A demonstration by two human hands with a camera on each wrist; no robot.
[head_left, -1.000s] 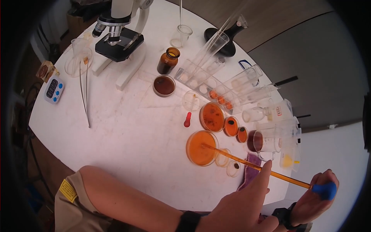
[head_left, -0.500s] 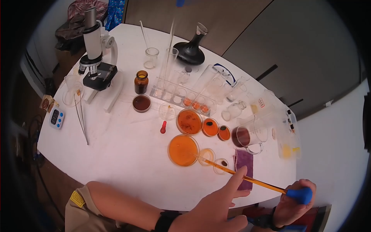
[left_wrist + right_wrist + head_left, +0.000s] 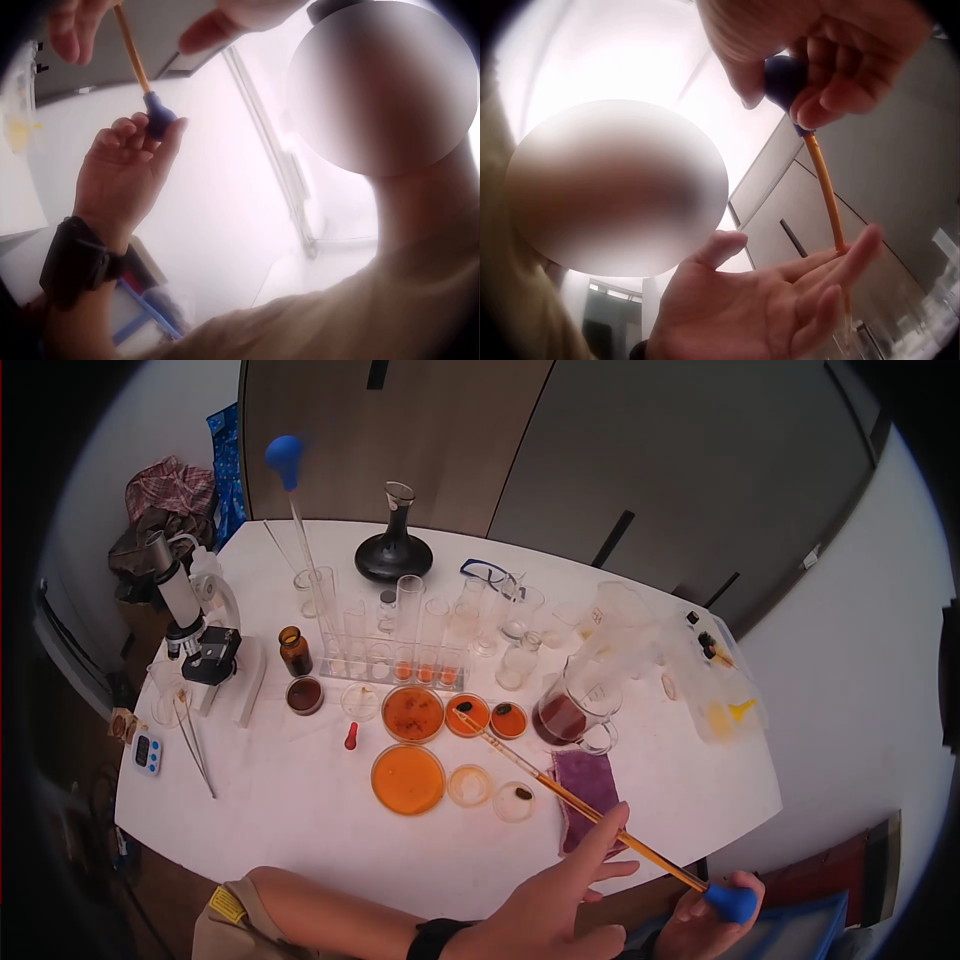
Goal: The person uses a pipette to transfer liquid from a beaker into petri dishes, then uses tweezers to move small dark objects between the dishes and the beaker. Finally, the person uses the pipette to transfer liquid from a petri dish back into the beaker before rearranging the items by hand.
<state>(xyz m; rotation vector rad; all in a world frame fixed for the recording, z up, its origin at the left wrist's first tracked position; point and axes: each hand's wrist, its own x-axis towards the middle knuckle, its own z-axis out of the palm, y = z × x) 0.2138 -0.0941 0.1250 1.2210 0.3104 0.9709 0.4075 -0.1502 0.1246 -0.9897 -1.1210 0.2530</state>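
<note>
A long glass pipette point(image 3: 575, 800) with a blue rubber bulb point(image 3: 732, 903) slants across the head view, amber liquid in its upper part. My right hand point(image 3: 700, 928) pinches the bulb between thumb and fingers, as the right wrist view also shows. Along the tube, my left hand point(image 3: 757, 307) has its fingers nearly straight, and the tube passes against them. The pipette's tip overlaps a small dish of orange liquid point(image 3: 478, 726) with a dark lump in it. Closer to me lie a large dish of orange liquid point(image 3: 408, 780) and a small pale dish point(image 3: 469, 786).
A beaker of dark red liquid point(image 3: 560, 718) stands beside a purple cloth point(image 3: 585, 785). Behind the dishes is a clear rack point(image 3: 450, 678) of tubes. A microscope point(image 3: 205, 650), timer point(image 3: 147, 753) and tweezers point(image 3: 200, 760) are at left. A black flask point(image 3: 393, 560) stands at the back.
The pipette's tip has left the large orange dish and moved away from me to the small dish with the dark lump. Both hands shifted along with it. The head view has tilted up.
</note>
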